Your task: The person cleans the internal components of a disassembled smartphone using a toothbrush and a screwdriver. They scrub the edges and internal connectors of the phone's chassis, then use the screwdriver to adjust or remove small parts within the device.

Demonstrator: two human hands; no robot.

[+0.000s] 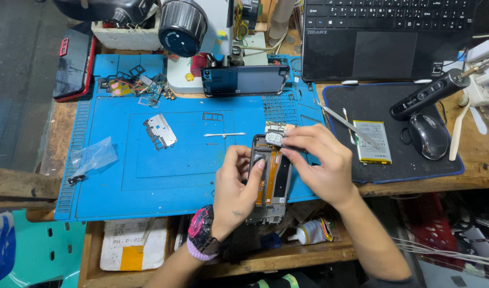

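Note:
An opened phone frame [274, 178] with an orange flex strip lies at the front edge of the blue work mat [148, 181]. My left hand [236, 184] grips its left side, thumb resting on the inner parts. My right hand [316, 160] pinches a small silver circuit board [273, 138] at the frame's top end. A second small board [279, 127] lies just beyond it.
On the mat lie a metal shield plate [160, 131], a cotton swab [224, 135], a plastic bag [95, 156] and a dark phone [244, 80]. A black pad [447, 165] holds a battery [373, 141], tweezers [343, 121], a mouse [428, 135]. Behind stand a laptop [388, 37] and microscope [183, 26].

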